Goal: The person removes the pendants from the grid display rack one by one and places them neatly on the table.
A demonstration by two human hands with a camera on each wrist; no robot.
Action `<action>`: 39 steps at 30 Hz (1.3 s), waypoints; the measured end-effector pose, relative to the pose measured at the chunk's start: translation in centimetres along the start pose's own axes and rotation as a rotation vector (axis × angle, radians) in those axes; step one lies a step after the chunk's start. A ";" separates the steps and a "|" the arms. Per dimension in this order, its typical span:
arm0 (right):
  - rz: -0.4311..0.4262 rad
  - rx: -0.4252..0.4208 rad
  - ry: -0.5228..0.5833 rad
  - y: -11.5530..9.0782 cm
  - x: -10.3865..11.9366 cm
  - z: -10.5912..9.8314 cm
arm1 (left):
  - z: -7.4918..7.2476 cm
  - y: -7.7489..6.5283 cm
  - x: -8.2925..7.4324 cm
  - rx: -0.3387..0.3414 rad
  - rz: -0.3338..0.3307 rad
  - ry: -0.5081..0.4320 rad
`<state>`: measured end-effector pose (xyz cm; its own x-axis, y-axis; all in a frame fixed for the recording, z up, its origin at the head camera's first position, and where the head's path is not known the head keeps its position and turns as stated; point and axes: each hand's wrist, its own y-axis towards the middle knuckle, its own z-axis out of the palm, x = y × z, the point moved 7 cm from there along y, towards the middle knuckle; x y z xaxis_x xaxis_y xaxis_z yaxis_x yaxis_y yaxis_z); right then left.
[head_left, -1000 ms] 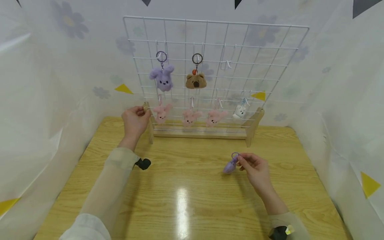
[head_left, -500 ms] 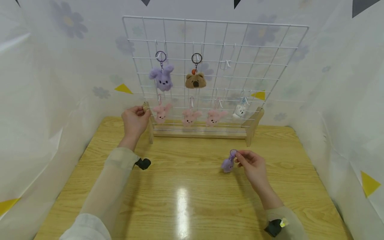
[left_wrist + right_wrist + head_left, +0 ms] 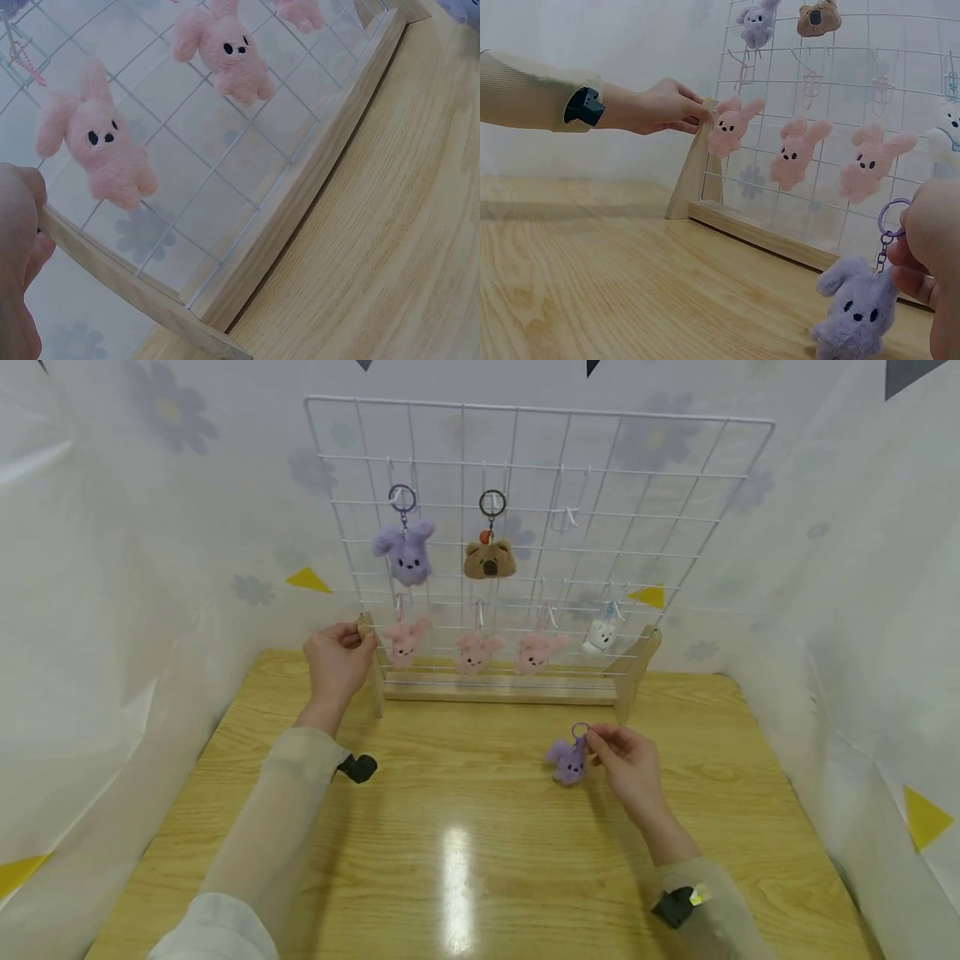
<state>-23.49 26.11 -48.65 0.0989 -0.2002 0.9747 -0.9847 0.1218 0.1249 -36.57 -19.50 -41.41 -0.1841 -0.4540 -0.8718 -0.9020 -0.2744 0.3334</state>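
Note:
My right hand [image 3: 628, 768] pinches the ring of a purple plush bunny keychain [image 3: 570, 763] over the right half of the table. In the right wrist view the purple ring [image 3: 895, 217] and short chain show, and the bunny hangs below with its face to the camera. My left hand [image 3: 339, 664] grips the top of the wooden side support [image 3: 120, 274] of a white wire grid rack [image 3: 540, 415]. On the rack hang another purple bunny keychain [image 3: 408, 556] and a brown bear keychain [image 3: 490, 560] above. To their right a white hook [image 3: 567, 518] bears nothing.
Along the lower row hang three pink plush bunnies, the left one [image 3: 405, 643] nearest my left hand, and a white plush keychain [image 3: 600, 637] at right. The rack's wooden base [image 3: 498, 693] stands at the back of the wooden table [image 3: 465, 810]. Pale flowered sheets surround it.
My right hand has moved up and slightly left, toward the rack, with the purple bunny. The bunny has turned so its face shows. My left hand stays on the support.

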 end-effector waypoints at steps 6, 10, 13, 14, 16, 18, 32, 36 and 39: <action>-0.011 0.012 -0.027 0.9 -0.3 0.0 | -0.1 0.1 -0.1 -0.008 0.006 -0.001; -0.005 0.027 -0.042 1.4 -0.7 0.1 | -0.1 0.1 -0.1 -0.006 0.005 0.007; 0.005 0.033 -0.044 1.8 -0.9 0.2 | -0.1 0.1 -0.1 -0.002 0.001 0.015; 0.008 0.033 -0.041 1.9 -1.0 0.2 | -0.1 0.1 -0.1 -0.001 0.001 0.015; 0.017 0.033 -0.041 2.2 -1.2 0.2 | -0.1 0.1 0.0 0.001 -0.002 0.013; 0.037 0.028 -0.043 2.3 -1.4 0.2 | -0.1 0.1 0.0 0.002 -0.003 0.013; 0.067 0.057 -0.119 3.9 -3.2 0.4 | 0.2 0.0 0.2 0.005 -0.012 -0.017; 0.087 0.067 -0.139 4.3 -3.7 0.6 | 0.2 0.0 0.3 0.006 -0.018 -0.016; 0.084 0.067 -0.142 4.7 -3.9 0.6 | 0.2 0.1 0.4 0.006 -0.018 -0.016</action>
<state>-28.63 26.88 -52.00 -0.0006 -0.3278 0.9447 -0.9965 0.0793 0.0268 -36.80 -19.54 -41.79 -0.1738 -0.4352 -0.8834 -0.9077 -0.2771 0.3151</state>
